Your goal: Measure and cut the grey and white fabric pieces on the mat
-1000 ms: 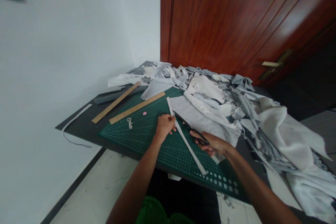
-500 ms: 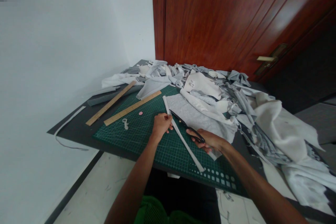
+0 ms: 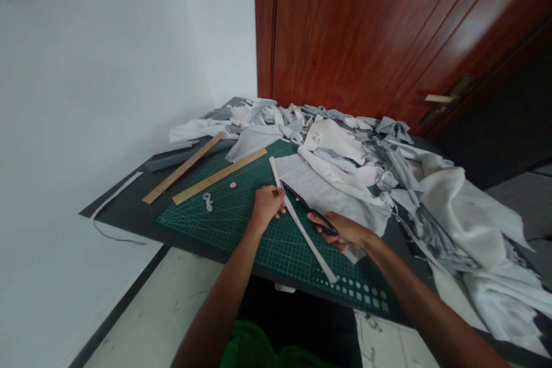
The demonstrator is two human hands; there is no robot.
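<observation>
Left hand curled closed on a white fabric strip lying across a green cutting mat, fingertips hidden. Right hand grips black scissors, its fingers partly covering the handles.

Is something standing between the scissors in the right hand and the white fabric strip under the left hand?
Nothing visible stands between them. The right hand holds the black scissors, whose blades lie beside the white fabric strip, close to the left hand. The grey fabric lies under the blades, not between them.
</observation>
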